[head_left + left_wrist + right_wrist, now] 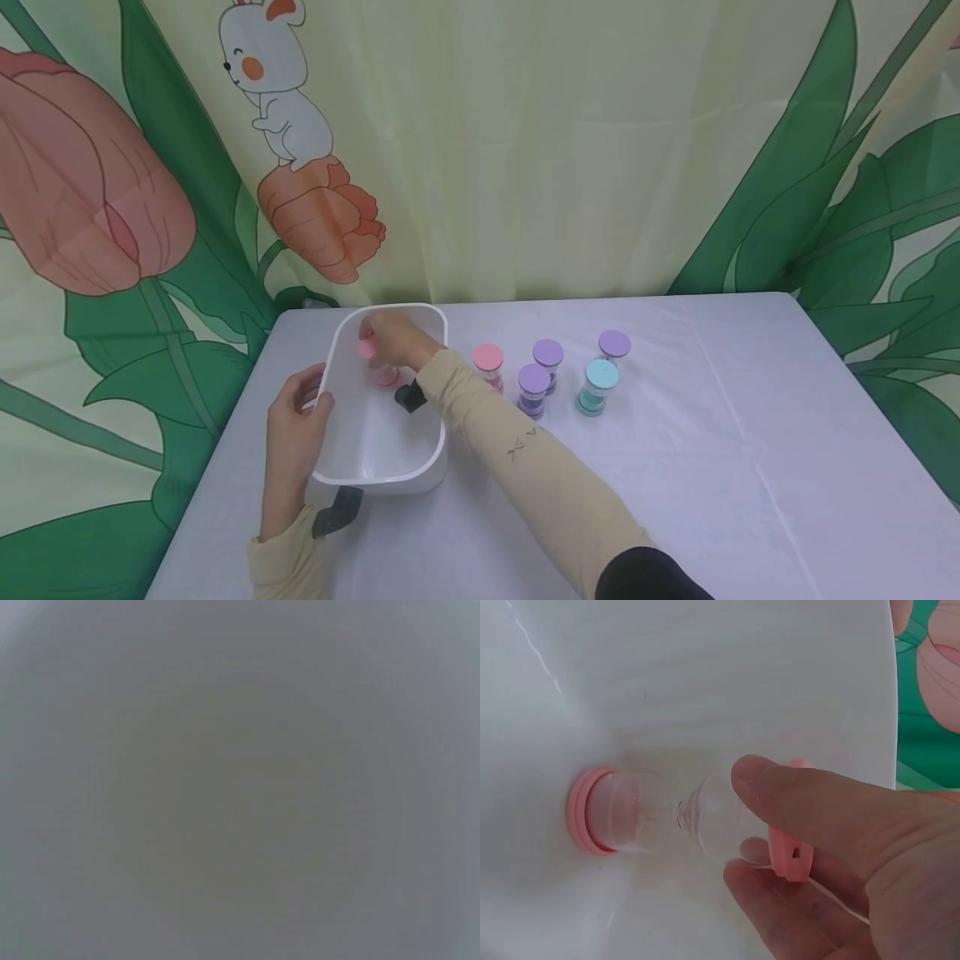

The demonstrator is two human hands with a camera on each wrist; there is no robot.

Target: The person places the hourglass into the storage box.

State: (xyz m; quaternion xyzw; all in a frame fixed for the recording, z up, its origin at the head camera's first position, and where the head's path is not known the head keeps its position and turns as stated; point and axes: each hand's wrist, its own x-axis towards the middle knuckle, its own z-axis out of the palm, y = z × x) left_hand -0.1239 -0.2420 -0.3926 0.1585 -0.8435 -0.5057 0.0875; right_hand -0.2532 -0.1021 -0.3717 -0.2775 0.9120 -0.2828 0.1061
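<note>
A pink-capped hourglass (641, 812) stands inside a white plastic bin (367, 450), its lower cap at the bin's floor. My right hand (817, 840) holds it near the upper cap, thumb on one side and fingers on the other. In the head view this hand (401, 340) reaches in over the bin's right rim. My left hand (296, 437) grips the bin's left rim, thumb at the edge. The left wrist view is only a grey blur.
Right of the bin stand several more hourglasses: a pink one (488, 358), purple ones (533, 380) and a teal one (602, 375). The bin has dark handles (337, 511). A white cloth (675, 483) covers the table, and a printed curtain (525, 167) hangs behind.
</note>
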